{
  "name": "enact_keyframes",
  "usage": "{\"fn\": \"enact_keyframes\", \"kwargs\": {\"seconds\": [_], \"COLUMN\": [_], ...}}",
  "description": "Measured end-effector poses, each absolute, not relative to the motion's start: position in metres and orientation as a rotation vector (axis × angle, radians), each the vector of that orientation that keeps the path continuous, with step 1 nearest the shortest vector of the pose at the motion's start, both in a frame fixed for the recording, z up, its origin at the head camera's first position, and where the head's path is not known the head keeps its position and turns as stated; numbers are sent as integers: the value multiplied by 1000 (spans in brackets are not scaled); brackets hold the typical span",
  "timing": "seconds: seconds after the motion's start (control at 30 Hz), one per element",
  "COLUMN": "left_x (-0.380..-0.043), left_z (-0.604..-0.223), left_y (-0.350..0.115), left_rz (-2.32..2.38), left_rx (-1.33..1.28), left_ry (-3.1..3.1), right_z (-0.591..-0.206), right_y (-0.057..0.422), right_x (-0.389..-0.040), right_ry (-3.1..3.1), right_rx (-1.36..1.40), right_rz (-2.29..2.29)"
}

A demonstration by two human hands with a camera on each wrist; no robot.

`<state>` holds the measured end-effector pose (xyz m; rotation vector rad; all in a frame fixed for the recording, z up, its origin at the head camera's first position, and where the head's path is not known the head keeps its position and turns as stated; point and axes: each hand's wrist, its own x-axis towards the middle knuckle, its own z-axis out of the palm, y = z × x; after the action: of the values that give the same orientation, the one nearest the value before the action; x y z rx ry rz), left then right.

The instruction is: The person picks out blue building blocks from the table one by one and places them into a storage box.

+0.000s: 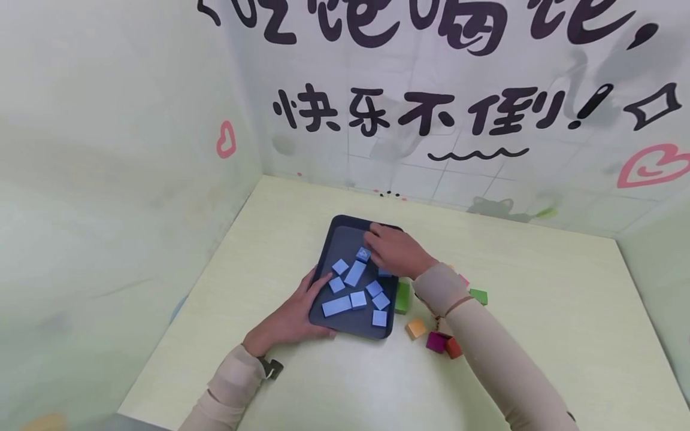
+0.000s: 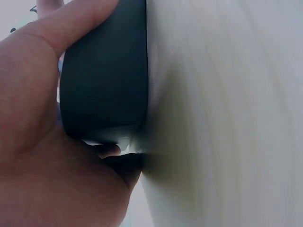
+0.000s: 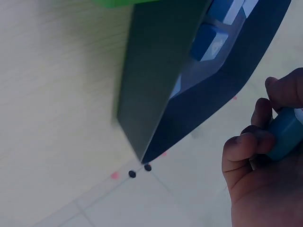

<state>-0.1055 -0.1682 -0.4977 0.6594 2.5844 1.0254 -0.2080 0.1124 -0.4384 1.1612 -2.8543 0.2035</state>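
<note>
A dark tray (image 1: pixel 350 329) carries several blue blocks, such as a long block (image 1: pixel 336 306) and a cube (image 1: pixel 380 318). My left hand (image 1: pixel 293 317) grips the tray's near left side; in the left wrist view its thumb lies along the tray wall (image 2: pixel 106 80) and other fingers reach round the corner. Over the tray's far right part, my right hand (image 1: pixel 396 245) pinches a blue block (image 3: pixel 286 135) between thumb and curled fingers. Just below those fingertips in the head view is a blue cube (image 1: pixel 363 254) with a pale mark; whether it is the held one is unclear.
Right of the tray on the pale table (image 1: pixel 334 383) lie a green block (image 1: pixel 402 298), an orange block (image 1: pixel 415 328), a purple block (image 1: pixel 436 342), a red block (image 1: pixel 454 348) and another green block (image 1: pixel 478 296). My right forearm hides part of this group. Walls enclose the table's back and sides.
</note>
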Motion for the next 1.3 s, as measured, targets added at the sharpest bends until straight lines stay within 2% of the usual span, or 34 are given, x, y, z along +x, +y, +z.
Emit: {"fn": "enact_keyframes", "kwargs": {"seconds": [0.3,0.53,0.77,1.3], "left_x": [-104,-104,-105,-105], "left_z": [-497,-496,-497,-501], "left_y": [-168,-167,-168,-168], "left_rz": [1030,1023,1012,1047], "left_rx": [662,663,670,740], "left_ry": [2590,2583,2585,2612], "right_z": [-451,-462,-461,-461], "right_y": [76,59,56,59], "right_x": [-223,-228,-228,-225], "right_ry": [-2902,-2963,-2971,-2970], "right_rx": [1167,1208,1235,1268], "right_rz": [134,-181,-296,-236]}}
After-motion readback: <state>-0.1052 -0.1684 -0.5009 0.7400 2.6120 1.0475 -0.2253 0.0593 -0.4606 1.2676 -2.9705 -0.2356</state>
